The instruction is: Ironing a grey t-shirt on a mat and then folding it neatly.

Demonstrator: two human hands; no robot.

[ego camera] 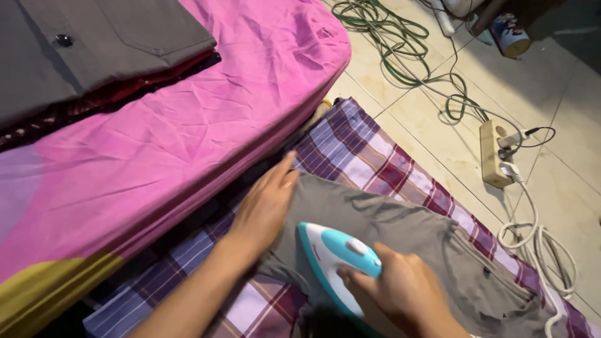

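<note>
Floor: plaid cloth spread over tiles as ironing pad, beside a pink mattress.
Trousers: grey trousers lie flat on the cloth.
Left hand: open, palm pressing fabric taut.
Right hand: closed around steam iron, apparently resting on the trousers.

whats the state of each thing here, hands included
left hand: flat, pressing the grey trousers
right hand: gripping the iron's handle
iron: sole down on the trousers
grey trousers: spread flat, wrinkled
plaid cloth: spread on the floor
power strip: plugs inserted
grey shirt: folded on the pink mattress
</note>
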